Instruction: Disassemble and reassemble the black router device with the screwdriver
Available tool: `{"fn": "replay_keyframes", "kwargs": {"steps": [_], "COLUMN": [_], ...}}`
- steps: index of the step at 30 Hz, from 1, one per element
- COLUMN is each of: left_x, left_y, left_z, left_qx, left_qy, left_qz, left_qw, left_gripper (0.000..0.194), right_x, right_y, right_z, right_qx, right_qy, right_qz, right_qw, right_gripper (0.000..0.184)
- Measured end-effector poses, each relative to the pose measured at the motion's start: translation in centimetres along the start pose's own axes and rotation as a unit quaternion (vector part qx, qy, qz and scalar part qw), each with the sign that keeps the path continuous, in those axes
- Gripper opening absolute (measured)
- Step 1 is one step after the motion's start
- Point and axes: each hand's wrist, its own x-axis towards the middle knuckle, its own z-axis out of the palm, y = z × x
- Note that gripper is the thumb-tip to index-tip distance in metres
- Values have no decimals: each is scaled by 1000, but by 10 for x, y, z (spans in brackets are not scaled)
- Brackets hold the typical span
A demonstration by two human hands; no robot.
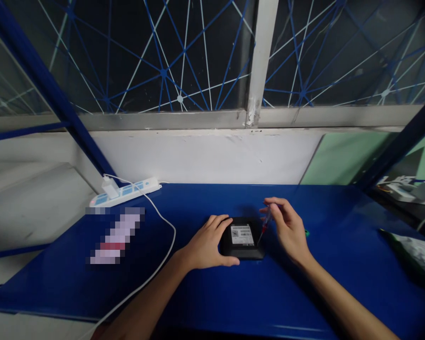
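Note:
A flat black device (252, 253) lies on the blue table, and a white printed label (241, 234) shows on its upper face. My left hand (208, 243) grips its left side, with the fingers along the far edge and the thumb by the near edge. In my right hand (289, 231) is a screwdriver (267, 221) with a clear handle and a red part near its shaft. It leans down so that its tip meets the device near the right front corner. Whether the tip sits in a screw is too small to tell.
On the blue table (212, 302), a white power strip (127, 191) with a plugged-in charger lies at the back left. Its white cable (170, 226) runs toward the front edge. A silvery bag (416, 255) lies far right. A small green object (307, 233) peeks out beside my right hand.

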Motion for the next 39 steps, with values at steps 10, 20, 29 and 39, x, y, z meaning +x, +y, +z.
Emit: {"fn": "replay_keyframes", "kwargs": {"steps": [10,20,29,39], "left_x": [0,0,-1,0], "left_y": [0,0,0,1], "left_z": [0,0,0,-1], "left_qx": [6,10,3,6], "left_qy": [-6,-7,-1,-6], "left_qz": [-3,-5,0,-4], "left_qw": [1000,1000,1000,1000], "left_gripper": [105,105,104,104], "right_x": [0,-1,0,-1], "right_y": [-6,-6,-6,-5], "right_z": [0,1,2,1], "right_qx": [6,-19,-5,-7], "right_qy": [-2,7,9,8], "right_qz": [21,-5,-9,-11], "right_qw": [1000,1000,1000,1000], "right_gripper": [30,25,24,25]}}
